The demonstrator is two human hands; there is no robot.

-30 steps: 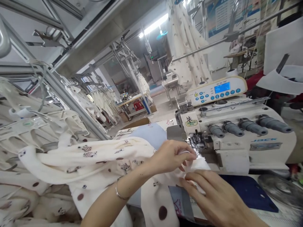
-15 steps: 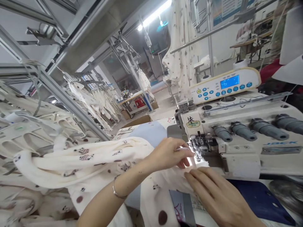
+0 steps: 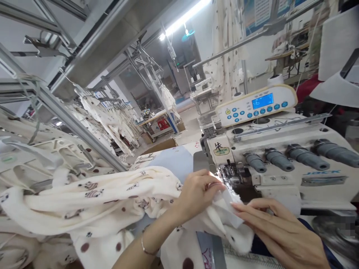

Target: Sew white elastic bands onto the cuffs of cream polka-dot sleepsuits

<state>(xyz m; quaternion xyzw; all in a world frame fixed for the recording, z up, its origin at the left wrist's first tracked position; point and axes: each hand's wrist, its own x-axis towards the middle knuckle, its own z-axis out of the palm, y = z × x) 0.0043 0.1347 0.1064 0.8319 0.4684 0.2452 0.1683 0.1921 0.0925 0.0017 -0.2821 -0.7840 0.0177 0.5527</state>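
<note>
A cream fabric (image 3: 112, 194) printed with small animals and brown dots lies bunched across the table and up to the overlock sewing machine (image 3: 280, 179). My left hand (image 3: 198, 194) pinches the fabric's edge just in front of the lit needle area, thumb against fingers. A smooth white strip (image 3: 228, 209) lies along that edge, between my two hands. My right hand (image 3: 283, 231) has its fingers together, with the fingertips gripping the strip and fabric from the right. The needle and presser foot are partly hidden by glare and my left fingers.
The machine's control panel (image 3: 258, 104) has a lit blue screen. Metal frames (image 3: 78, 116) with hangers and more printed garments (image 3: 103, 116) stand at left. A ruler tape (image 3: 252, 257) runs along the table's front. A thread cone (image 3: 276, 80) stands behind the panel.
The white strip now shows plainly at the fabric edge. My right hand has shifted right and turned, its fingertips now at the strip. My left hand stays near the needle; the view has shifted slightly.
</note>
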